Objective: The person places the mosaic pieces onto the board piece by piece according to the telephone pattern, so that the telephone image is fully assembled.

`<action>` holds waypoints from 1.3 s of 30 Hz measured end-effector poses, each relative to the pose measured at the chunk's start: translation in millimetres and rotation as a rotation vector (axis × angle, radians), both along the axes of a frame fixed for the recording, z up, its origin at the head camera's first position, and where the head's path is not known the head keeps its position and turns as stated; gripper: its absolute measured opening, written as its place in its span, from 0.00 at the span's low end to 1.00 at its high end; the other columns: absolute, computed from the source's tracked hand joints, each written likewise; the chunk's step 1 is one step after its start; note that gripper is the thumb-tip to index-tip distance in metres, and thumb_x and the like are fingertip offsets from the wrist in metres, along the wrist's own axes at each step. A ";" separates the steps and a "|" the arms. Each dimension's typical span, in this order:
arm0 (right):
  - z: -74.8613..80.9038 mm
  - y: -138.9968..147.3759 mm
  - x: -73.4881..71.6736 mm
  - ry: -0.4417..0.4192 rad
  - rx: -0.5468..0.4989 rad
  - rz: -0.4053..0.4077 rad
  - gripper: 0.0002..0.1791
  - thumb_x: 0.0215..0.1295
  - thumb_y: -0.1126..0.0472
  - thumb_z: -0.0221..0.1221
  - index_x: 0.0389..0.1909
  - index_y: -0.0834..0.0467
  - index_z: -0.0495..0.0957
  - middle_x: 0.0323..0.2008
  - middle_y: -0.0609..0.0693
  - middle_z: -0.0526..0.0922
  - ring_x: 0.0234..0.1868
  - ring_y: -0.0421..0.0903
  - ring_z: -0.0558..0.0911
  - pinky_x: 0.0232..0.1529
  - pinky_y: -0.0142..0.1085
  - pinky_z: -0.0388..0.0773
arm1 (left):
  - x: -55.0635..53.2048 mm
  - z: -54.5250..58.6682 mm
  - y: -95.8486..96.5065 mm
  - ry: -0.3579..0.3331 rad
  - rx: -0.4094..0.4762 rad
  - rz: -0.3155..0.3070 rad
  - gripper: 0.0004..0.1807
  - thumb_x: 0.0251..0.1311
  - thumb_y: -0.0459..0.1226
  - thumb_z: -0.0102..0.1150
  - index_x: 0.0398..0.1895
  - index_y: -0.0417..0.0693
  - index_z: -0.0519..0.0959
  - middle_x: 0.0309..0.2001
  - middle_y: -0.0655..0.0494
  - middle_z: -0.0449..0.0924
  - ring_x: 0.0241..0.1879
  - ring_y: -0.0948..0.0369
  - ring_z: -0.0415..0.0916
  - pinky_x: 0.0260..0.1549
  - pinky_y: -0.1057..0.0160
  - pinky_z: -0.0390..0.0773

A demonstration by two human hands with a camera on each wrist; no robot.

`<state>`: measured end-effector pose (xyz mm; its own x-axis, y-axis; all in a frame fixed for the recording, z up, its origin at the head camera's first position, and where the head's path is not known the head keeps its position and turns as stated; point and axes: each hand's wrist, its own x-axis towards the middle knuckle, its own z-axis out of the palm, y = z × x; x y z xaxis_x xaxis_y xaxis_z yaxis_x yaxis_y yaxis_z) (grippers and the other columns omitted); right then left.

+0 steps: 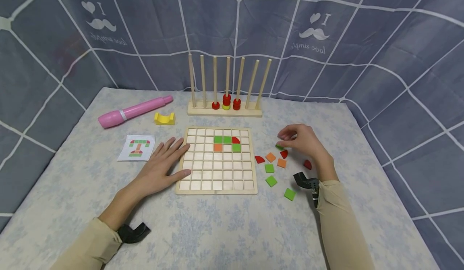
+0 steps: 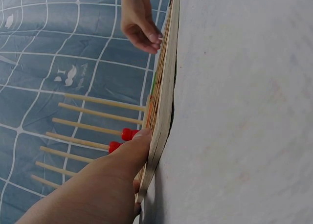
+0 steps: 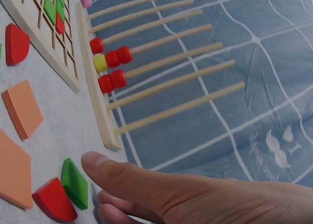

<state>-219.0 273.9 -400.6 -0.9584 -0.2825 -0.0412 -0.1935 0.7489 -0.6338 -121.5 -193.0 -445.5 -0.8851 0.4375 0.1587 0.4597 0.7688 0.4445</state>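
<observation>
My left hand lies spread across the left side of a wooden grid board, its thumb on the lower left edge. Green and orange square tiles and a red quarter-round tile sit in the board's upper cells. To the right of the board, my right hand hovers low over loose tiles, fingers slightly bent. In the right wrist view its thumb tip is right beside a green tile, with a gap between thumb and fingers. A red quarter-round tile lies against that green one.
Several other loose tiles, including an orange square and a green square, lie nearer me. Behind the board stands a peg rack with red and yellow beads. A pattern card, yellow block and pink stick-like object are at left.
</observation>
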 end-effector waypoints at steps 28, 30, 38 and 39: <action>10.9 -76.7 -12.5 0.138 -0.004 0.244 0.12 0.61 0.65 0.74 0.45 0.61 0.88 0.39 0.54 0.88 0.42 0.50 0.84 0.49 0.47 0.86 | 2.8 2.2 1.4 -0.027 0.021 0.003 0.45 0.70 0.55 0.63 0.84 0.48 0.59 0.84 0.43 0.53 0.85 0.40 0.41 0.82 0.36 0.41; 13.3 -92.0 -16.3 0.142 -0.008 0.266 0.12 0.61 0.65 0.74 0.45 0.61 0.88 0.39 0.53 0.88 0.42 0.49 0.84 0.48 0.46 0.85 | 2.3 1.8 1.5 -0.024 0.019 0.002 0.45 0.70 0.55 0.63 0.84 0.48 0.59 0.84 0.43 0.53 0.85 0.41 0.42 0.82 0.36 0.41; 12.0 -149.0 -25.5 0.108 -0.048 0.345 0.12 0.65 0.64 0.71 0.48 0.61 0.87 0.41 0.54 0.87 0.42 0.48 0.83 0.46 0.41 0.83 | 1.8 0.1 0.5 -0.015 0.009 0.002 0.45 0.71 0.55 0.63 0.84 0.49 0.59 0.84 0.43 0.52 0.85 0.41 0.42 0.81 0.36 0.41; 11.2 -155.2 -26.4 0.107 -0.053 0.355 0.12 0.65 0.64 0.71 0.48 0.61 0.87 0.41 0.54 0.88 0.42 0.48 0.83 0.46 0.40 0.83 | 1.8 0.5 0.4 -0.015 0.007 0.002 0.45 0.71 0.55 0.63 0.84 0.49 0.59 0.85 0.44 0.52 0.85 0.41 0.42 0.81 0.36 0.41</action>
